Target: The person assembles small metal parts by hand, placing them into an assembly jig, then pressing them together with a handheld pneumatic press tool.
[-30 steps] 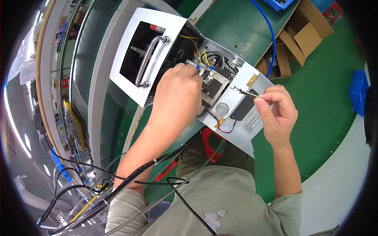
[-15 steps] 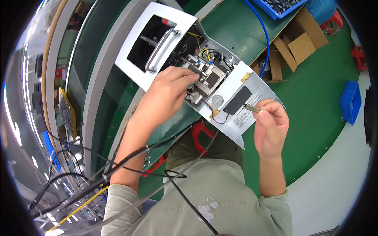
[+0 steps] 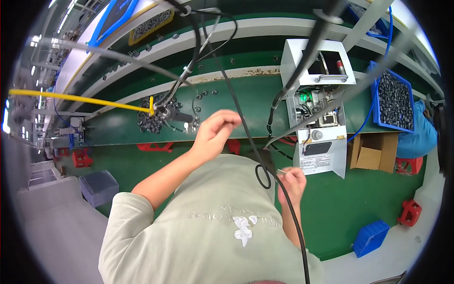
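Observation:
My left hand (image 3: pixel 216 132) is raised over the bench's front edge, its fingers bent and drawn together; whether anything small is inside is hidden. Just beyond it are a dark cylindrical tool (image 3: pixel 177 115) hanging from a cable and a pile of small dark metal parts (image 3: pixel 150 116). Close to my body, my right hand (image 3: pixel 295 185) pinches slim metal tweezers (image 3: pixel 283 171), of which only a thin end shows. To the right stands a white machine (image 3: pixel 289 64) with its handled cover raised, a green light and a metal mechanism inside.
Black cables (image 3: pixel 232 92) and a yellow bar (image 3: pixel 80 97) cross the view. On the green bench (image 3: pixel 250 92) lie several loose round parts. A blue bin of dark parts (image 3: pixel 396 102) stands right, above a cardboard box (image 3: pixel 373 151). Red stools (image 3: pixel 409 213) and a blue crate (image 3: pixel 371 238) are on the floor.
My view has turned left along the bench. My left hand has come out of the machine and moved left toward the pile. My right hand has drawn back from the machine, still holding the tweezers.

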Demonstrator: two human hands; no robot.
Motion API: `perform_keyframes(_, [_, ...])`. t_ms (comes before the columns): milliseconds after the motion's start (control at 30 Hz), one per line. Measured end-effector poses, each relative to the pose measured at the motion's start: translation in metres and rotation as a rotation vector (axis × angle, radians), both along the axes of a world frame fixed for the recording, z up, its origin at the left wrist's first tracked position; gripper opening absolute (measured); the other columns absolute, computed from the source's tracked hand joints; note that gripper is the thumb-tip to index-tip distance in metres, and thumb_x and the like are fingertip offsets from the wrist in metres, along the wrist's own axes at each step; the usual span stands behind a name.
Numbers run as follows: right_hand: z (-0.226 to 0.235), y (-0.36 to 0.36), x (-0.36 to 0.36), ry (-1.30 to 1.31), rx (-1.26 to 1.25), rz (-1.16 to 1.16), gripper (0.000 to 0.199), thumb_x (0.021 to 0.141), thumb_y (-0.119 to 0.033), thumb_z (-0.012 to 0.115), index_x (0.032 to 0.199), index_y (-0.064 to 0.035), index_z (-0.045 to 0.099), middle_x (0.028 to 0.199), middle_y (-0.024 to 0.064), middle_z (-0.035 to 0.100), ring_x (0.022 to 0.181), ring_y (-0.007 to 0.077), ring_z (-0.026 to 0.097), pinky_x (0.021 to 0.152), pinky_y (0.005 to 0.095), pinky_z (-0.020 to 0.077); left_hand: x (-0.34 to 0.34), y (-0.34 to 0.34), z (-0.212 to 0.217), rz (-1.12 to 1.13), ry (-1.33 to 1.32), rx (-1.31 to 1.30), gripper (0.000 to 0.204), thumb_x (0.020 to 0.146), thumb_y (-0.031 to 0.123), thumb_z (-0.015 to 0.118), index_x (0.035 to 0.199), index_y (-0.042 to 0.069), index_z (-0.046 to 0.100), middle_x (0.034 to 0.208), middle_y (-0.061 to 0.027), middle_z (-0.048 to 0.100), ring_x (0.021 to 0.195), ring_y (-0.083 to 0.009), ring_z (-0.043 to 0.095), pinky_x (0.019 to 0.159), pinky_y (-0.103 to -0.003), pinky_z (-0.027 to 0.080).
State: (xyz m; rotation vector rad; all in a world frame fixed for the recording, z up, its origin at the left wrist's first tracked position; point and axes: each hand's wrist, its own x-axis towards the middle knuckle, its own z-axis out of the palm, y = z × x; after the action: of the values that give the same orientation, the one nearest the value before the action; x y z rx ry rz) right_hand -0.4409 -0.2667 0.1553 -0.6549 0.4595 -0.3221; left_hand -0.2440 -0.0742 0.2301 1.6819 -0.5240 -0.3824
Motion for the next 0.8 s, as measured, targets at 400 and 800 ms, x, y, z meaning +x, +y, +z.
perform_keyframes(400, [0.051,0.039,0.081,0.084,-0.113,0.150,0.005,0.087,-0.002,0.062,0.089,0.0016,0.059,0.080,0.0117,0.066,0.069,0.0152,0.061,0.066,0.0272,0.0486,0.009,0.010,0.007,-0.490,0.618,-0.094,0.045,0.085,-0.005,0.054,0.130,-0.002,0.052,0.120,-0.0101,0.061,0.112,-0.0151,0.056,0.096,-0.029,0.045])
perform_keyframes(800, [0.065,0.035,0.092,0.100,-0.306,0.099,0.006,0.087,0.003,0.062,0.092,0.0055,0.060,0.086,0.0149,0.068,0.075,0.0183,0.066,0.072,0.0305,0.0554,0.029,-0.011,0.015,-0.350,0.643,-0.009,0.022,0.087,0.008,0.070,0.103,-0.006,0.068,0.090,-0.0102,0.071,0.081,-0.0136,0.067,0.076,-0.027,0.055])
